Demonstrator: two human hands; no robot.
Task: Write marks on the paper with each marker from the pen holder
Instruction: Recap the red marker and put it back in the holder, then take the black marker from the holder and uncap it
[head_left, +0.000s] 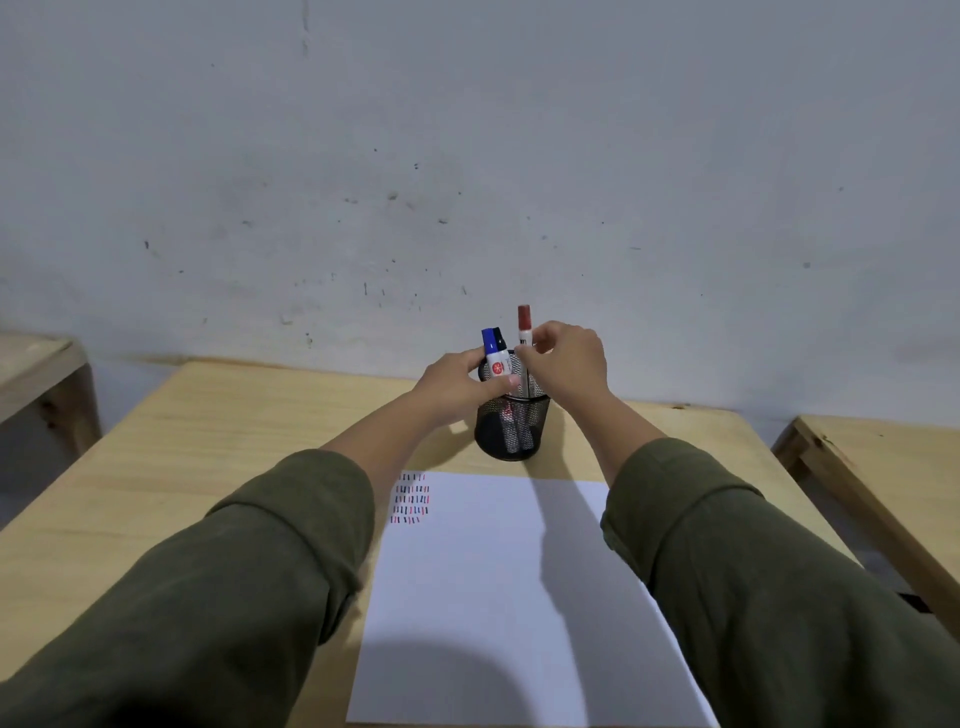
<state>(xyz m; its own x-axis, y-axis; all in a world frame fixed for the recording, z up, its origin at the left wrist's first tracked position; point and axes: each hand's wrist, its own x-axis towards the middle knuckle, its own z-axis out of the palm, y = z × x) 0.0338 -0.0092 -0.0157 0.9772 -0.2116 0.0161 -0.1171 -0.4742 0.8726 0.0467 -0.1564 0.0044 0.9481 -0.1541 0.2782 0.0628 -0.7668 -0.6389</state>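
A black mesh pen holder (511, 428) stands on the wooden table beyond a white sheet of paper (498, 597). Rows of short red, blue and black marks (411, 499) fill the paper's top left corner. My left hand (457, 382) grips the holder's rim from the left. My right hand (566, 361) pinches a red-capped marker (524, 325) that stands upright, its lower end inside the holder. A blue-capped marker (492, 351) and a black-capped one (502, 338) lean in the holder's left side, close to my left fingers.
The light wooden table (234, 441) meets a grey scuffed wall at its far edge. A second wooden table (878, 457) stands to the right and another (36, 374) to the left, each with a gap between.
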